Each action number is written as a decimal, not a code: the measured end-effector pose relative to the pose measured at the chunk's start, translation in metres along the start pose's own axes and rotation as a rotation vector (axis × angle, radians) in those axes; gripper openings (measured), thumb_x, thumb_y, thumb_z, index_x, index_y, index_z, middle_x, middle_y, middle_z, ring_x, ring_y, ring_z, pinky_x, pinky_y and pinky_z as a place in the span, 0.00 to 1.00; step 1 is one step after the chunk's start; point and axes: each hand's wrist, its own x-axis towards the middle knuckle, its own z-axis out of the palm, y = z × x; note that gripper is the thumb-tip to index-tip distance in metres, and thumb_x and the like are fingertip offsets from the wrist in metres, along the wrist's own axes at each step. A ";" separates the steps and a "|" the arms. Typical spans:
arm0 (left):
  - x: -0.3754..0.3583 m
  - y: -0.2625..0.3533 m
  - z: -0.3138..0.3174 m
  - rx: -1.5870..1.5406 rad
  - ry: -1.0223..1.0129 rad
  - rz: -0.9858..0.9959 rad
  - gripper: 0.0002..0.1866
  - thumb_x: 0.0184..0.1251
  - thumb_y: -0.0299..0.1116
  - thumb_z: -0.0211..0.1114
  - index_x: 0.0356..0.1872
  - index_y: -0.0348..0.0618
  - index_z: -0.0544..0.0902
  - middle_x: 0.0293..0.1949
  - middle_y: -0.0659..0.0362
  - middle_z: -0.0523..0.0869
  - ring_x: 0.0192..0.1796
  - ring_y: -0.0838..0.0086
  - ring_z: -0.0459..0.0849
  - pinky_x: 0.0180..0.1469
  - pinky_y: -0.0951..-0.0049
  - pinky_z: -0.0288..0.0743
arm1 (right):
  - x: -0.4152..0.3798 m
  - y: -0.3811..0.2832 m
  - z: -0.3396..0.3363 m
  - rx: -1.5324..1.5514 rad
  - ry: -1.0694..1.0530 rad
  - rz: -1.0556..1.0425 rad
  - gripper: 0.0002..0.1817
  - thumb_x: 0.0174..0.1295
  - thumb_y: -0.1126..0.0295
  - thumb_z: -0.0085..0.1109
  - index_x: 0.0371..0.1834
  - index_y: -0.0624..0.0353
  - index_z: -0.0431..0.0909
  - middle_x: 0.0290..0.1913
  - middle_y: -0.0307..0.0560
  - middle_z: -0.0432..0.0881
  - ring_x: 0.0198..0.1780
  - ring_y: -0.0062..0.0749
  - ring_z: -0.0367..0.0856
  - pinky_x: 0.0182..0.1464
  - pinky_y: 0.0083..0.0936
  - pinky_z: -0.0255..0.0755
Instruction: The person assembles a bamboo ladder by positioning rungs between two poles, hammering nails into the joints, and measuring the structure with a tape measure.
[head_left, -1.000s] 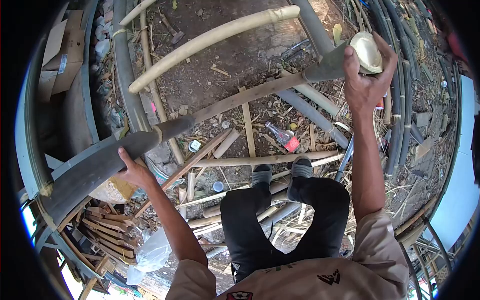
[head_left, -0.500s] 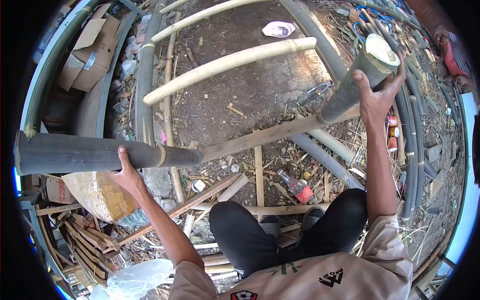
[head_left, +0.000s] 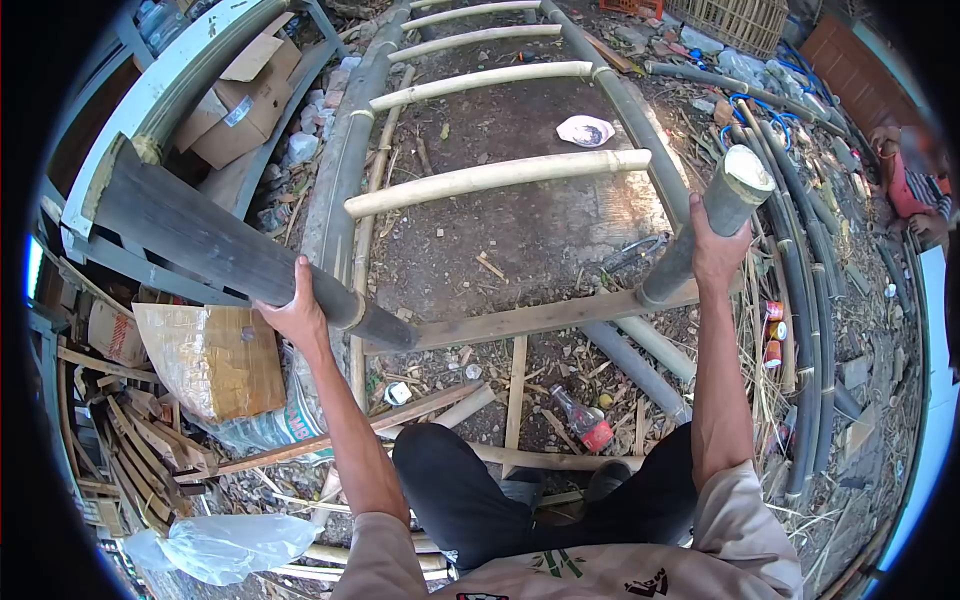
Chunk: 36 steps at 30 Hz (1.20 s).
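Observation:
A bamboo ladder frame stretches away from me, with two dark side poles and several pale rungs, the nearest rung (head_left: 500,182) curved slightly. My left hand (head_left: 297,318) is wrapped round the underside of the left bamboo pole (head_left: 200,225), thumb up along its side. At the right, my right hand (head_left: 718,255) grips the right bamboo pole (head_left: 738,196) just below its pale cut end. Both poles cross over a wooden plank (head_left: 540,320) lying across in front of my knees.
A plastic bottle with a red label (head_left: 582,420) lies between my feet and the plank. Bamboo poles (head_left: 815,330) lie along the right, near another person (head_left: 915,185). Cardboard boxes (head_left: 235,110), split wood (head_left: 140,450) and a plastic bag (head_left: 225,545) are on the left.
My view has tipped up, showing more rungs farther off. My right hand and its pole end sit lower and farther left; the left pole now slants, its near end higher.

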 end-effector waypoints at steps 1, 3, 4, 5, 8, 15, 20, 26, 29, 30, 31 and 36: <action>-0.004 0.006 0.001 -0.007 -0.001 0.002 0.31 0.58 0.35 0.81 0.57 0.29 0.76 0.51 0.50 0.84 0.50 0.67 0.82 0.58 0.66 0.76 | 0.000 -0.001 -0.002 0.005 0.017 -0.007 0.29 0.55 0.54 0.79 0.50 0.64 0.80 0.47 0.48 0.85 0.48 0.33 0.83 0.56 0.32 0.74; -0.009 0.017 0.005 -0.018 -0.006 0.009 0.34 0.57 0.36 0.81 0.60 0.29 0.75 0.53 0.50 0.83 0.52 0.66 0.82 0.60 0.65 0.75 | 0.004 0.004 -0.005 0.028 -0.003 0.024 0.30 0.54 0.56 0.79 0.53 0.64 0.78 0.47 0.48 0.85 0.48 0.33 0.83 0.56 0.32 0.74; -0.011 0.019 0.006 -0.016 -0.003 -0.005 0.34 0.57 0.36 0.81 0.61 0.30 0.75 0.53 0.50 0.83 0.53 0.66 0.82 0.60 0.65 0.74 | 0.008 0.006 -0.006 0.040 -0.014 0.037 0.31 0.53 0.57 0.79 0.55 0.64 0.78 0.48 0.48 0.85 0.48 0.32 0.84 0.55 0.31 0.75; -0.011 0.021 0.005 -0.012 -0.004 -0.016 0.35 0.57 0.36 0.81 0.61 0.30 0.74 0.54 0.50 0.83 0.53 0.66 0.81 0.61 0.65 0.74 | 0.008 0.010 -0.005 0.029 -0.007 0.032 0.32 0.53 0.57 0.79 0.55 0.64 0.78 0.48 0.48 0.85 0.48 0.33 0.84 0.56 0.32 0.75; -0.011 0.020 0.005 -0.007 -0.016 -0.026 0.36 0.57 0.36 0.81 0.62 0.30 0.74 0.54 0.50 0.83 0.54 0.66 0.81 0.61 0.65 0.74 | 0.008 0.014 -0.007 0.003 0.002 0.030 0.33 0.53 0.55 0.79 0.56 0.64 0.77 0.49 0.49 0.86 0.49 0.35 0.84 0.56 0.33 0.75; -0.012 0.018 0.006 0.005 -0.011 -0.009 0.36 0.56 0.37 0.81 0.62 0.29 0.74 0.54 0.49 0.82 0.53 0.66 0.81 0.60 0.64 0.74 | 0.009 0.006 -0.005 -0.015 -0.017 0.046 0.34 0.52 0.53 0.78 0.56 0.64 0.78 0.49 0.52 0.86 0.49 0.37 0.85 0.56 0.34 0.75; -0.014 0.024 0.006 0.013 -0.023 0.016 0.36 0.57 0.37 0.81 0.61 0.29 0.74 0.53 0.49 0.82 0.53 0.65 0.81 0.60 0.63 0.74 | 0.006 0.007 -0.007 -0.028 -0.003 0.002 0.34 0.52 0.53 0.79 0.56 0.64 0.78 0.48 0.51 0.86 0.49 0.37 0.85 0.55 0.34 0.76; -0.014 0.017 0.002 -0.048 -0.041 -0.038 0.37 0.57 0.39 0.81 0.62 0.29 0.72 0.55 0.49 0.81 0.54 0.64 0.80 0.62 0.63 0.72 | 0.006 0.002 -0.018 -0.007 -0.132 0.040 0.35 0.53 0.53 0.78 0.59 0.63 0.75 0.50 0.50 0.85 0.50 0.35 0.84 0.56 0.34 0.75; -0.006 0.004 -0.008 -0.006 -0.086 -0.033 0.40 0.58 0.42 0.81 0.64 0.29 0.71 0.58 0.48 0.78 0.57 0.63 0.78 0.64 0.62 0.70 | 0.005 0.006 -0.018 0.059 -0.154 0.011 0.32 0.55 0.50 0.78 0.53 0.63 0.78 0.46 0.46 0.84 0.46 0.30 0.82 0.54 0.30 0.75; -0.003 0.001 -0.012 0.015 -0.108 -0.031 0.40 0.58 0.44 0.81 0.64 0.29 0.71 0.59 0.47 0.78 0.58 0.62 0.78 0.65 0.62 0.69 | 0.005 0.008 -0.020 0.063 -0.176 0.017 0.32 0.55 0.51 0.78 0.54 0.64 0.77 0.46 0.46 0.84 0.46 0.29 0.82 0.54 0.29 0.75; 0.000 0.000 -0.015 0.021 -0.133 -0.028 0.41 0.58 0.45 0.80 0.65 0.29 0.70 0.59 0.47 0.77 0.59 0.61 0.77 0.65 0.61 0.68 | 0.006 0.010 -0.021 0.054 -0.190 0.024 0.34 0.55 0.51 0.78 0.56 0.63 0.76 0.48 0.47 0.84 0.48 0.31 0.82 0.55 0.31 0.75; 0.004 -0.001 -0.027 0.034 -0.215 -0.053 0.46 0.58 0.48 0.79 0.69 0.30 0.66 0.61 0.46 0.76 0.62 0.60 0.76 0.67 0.62 0.66 | 0.003 0.009 -0.022 0.012 -0.226 0.032 0.37 0.54 0.52 0.78 0.61 0.62 0.74 0.52 0.49 0.84 0.51 0.34 0.82 0.58 0.33 0.74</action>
